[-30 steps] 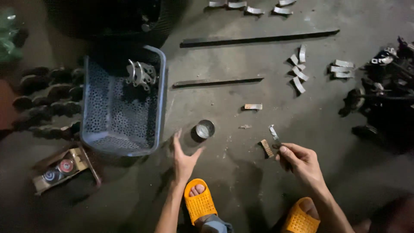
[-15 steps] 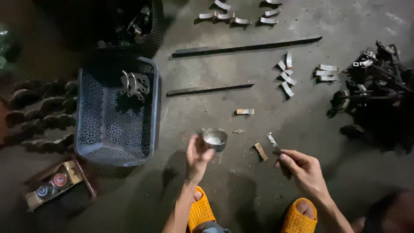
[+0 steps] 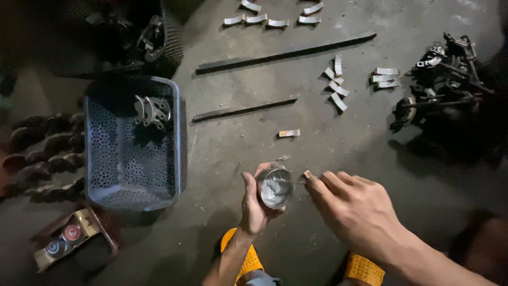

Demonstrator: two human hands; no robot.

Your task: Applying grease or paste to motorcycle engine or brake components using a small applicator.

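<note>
Two bare hands met over the grey concrete floor (image 3: pixel 328 148): the left hand (image 3: pixel 253 204) gripped a small round metal tin (image 3: pixel 274 188), tilted open-side up so the right hand (image 3: pixel 352 209), fingertips pinched at its rim, could reach inside.

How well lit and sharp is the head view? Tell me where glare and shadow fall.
Head view: dim, light concentrated mid-frame on the concrete floor; left and right edges sink into shadow; glare on the small metal tin in the left hand; the right hand looks slightly soft; blue perforated basket stays readable.
</note>
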